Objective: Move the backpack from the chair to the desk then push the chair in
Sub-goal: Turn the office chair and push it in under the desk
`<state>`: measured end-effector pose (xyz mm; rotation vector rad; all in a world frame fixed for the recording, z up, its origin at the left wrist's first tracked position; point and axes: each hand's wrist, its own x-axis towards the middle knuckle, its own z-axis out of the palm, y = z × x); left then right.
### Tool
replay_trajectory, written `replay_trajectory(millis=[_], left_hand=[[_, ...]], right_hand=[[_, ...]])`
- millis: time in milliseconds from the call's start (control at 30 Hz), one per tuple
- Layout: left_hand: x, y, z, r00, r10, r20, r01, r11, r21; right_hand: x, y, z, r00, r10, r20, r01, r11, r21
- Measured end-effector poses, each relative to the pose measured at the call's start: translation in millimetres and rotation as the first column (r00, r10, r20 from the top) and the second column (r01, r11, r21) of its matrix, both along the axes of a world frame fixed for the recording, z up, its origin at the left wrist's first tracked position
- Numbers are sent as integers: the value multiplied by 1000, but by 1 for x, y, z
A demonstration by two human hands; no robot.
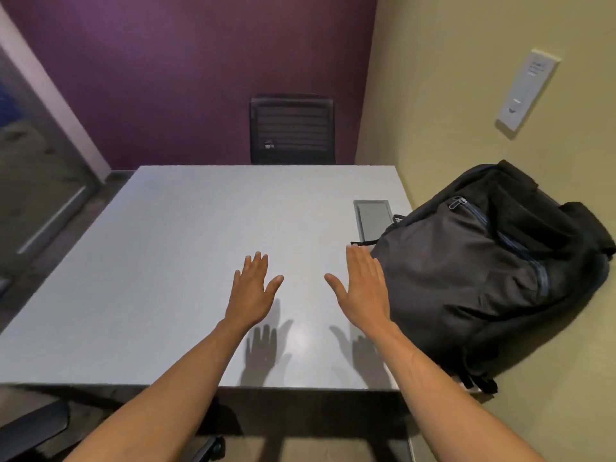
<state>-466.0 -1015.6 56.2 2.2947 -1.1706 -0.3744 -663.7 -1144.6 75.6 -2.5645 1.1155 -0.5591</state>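
Note:
A black backpack (493, 271) lies on the right side of the grey desk (166, 261), leaning against the yellow wall. My right hand (360, 285) hovers flat above the desk with fingers apart, just left of the backpack, its fingertips close to the bag's edge. My left hand (255, 288) is spread the same way over the middle of the desk, holding nothing. Dark parts of a chair (33, 428) show below the desk's near edge at the bottom left; most of it is out of view.
A second black chair (292, 130) stands pushed in at the far side of the desk against the purple wall. A grey hatch plate (371, 220) is set in the desk beside the backpack. A white wall panel (528, 91) hangs on the right; a glass door (40, 181) is left.

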Motion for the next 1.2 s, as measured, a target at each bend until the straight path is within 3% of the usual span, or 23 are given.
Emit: replay_trajectory(millis=[300, 633, 933, 1200], left_hand=[[70, 93, 7, 966, 256, 39, -255, 967, -20], [120, 221, 15, 857, 509, 78, -511, 860, 1], [99, 350, 7, 602, 792, 104, -797, 604, 14], [0, 428, -3, 317, 940, 127, -949, 312, 55]], right_hand=[[114, 43, 6, 970, 243, -26, -242, 970, 13], [228, 124, 8, 867, 496, -42, -496, 868, 4], [275, 230, -8, 663, 745, -68, -746, 666, 22], [273, 315, -5, 385, 922, -33, -922, 386, 19]])
